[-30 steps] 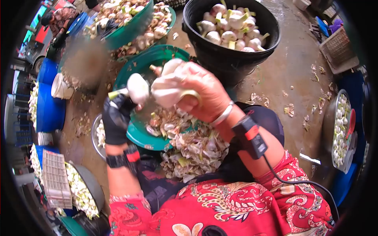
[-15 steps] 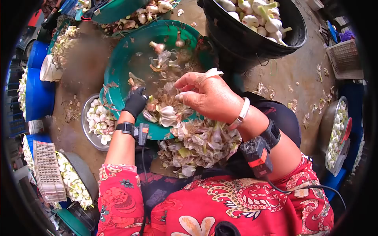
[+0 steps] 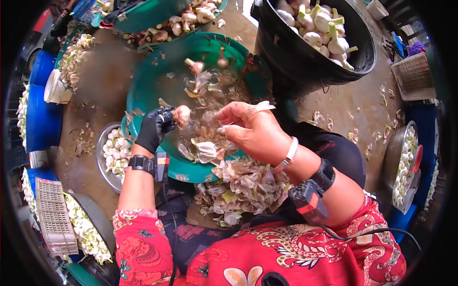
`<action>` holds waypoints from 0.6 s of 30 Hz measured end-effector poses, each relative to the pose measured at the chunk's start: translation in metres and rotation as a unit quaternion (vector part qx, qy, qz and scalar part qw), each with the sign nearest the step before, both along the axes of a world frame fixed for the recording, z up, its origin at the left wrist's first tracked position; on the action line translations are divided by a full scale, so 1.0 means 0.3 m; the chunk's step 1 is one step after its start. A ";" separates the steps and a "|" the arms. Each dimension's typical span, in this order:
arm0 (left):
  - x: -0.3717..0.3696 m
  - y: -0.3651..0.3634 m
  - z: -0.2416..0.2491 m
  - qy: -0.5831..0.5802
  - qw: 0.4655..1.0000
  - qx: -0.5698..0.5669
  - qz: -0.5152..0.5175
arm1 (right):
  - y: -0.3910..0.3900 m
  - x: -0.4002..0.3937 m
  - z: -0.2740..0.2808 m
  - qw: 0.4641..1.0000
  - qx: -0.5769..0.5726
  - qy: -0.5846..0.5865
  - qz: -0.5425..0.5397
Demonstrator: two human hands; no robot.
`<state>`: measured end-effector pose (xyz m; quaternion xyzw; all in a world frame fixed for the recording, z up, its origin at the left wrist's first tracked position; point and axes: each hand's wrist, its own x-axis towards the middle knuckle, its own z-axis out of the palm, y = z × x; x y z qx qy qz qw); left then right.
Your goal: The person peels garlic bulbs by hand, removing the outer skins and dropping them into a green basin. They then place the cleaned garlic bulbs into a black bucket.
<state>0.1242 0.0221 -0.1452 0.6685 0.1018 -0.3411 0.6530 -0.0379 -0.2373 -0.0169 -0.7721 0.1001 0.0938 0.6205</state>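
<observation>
My left hand [image 3: 155, 127], in a black glove, grips a garlic bulb [image 3: 181, 116] above the left side of a wide green basin [image 3: 143, 81]. To its right my bare right hand [image 3: 253, 126] is half curled, thumb and forefinger apart with nothing visible between them. A pale strip [image 3: 265, 106] sticks out at the back of that hand. Below the hands lie a whitish garlic bulb [image 3: 206, 151] and loose papery skins. Two more bulbs with stems, one of them a pinkish garlic bulb [image 3: 194, 66], rest farther back in the basin.
A heap of garlic skins [image 3: 243, 190] lies close to my lap. Peeled white garlic fills a metal bowl [image 3: 101, 159] at left. A black bucket [image 3: 305, 62] of garlic stands back right. Another green basin [image 3: 152, 20] with bulbs is at the top. Blue tubs [image 3: 46, 114] line the left.
My left hand has risen out of the skins and now shows a garlic bulb in its fingers. My right hand stays in nearly the same half-curled pose.
</observation>
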 end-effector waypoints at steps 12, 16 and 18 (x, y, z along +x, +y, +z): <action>-0.480 -0.179 0.620 -0.190 0.969 -0.141 -0.072 | 0.046 -0.027 0.076 0.867 0.497 0.029 -0.008; -0.540 -0.207 0.577 -0.221 0.964 -0.146 -0.001 | 0.047 -0.051 0.125 0.899 0.432 0.024 0.065; -0.545 -0.205 0.567 -0.156 0.964 -0.211 0.032 | 0.032 -0.055 0.141 0.944 0.324 -0.002 0.051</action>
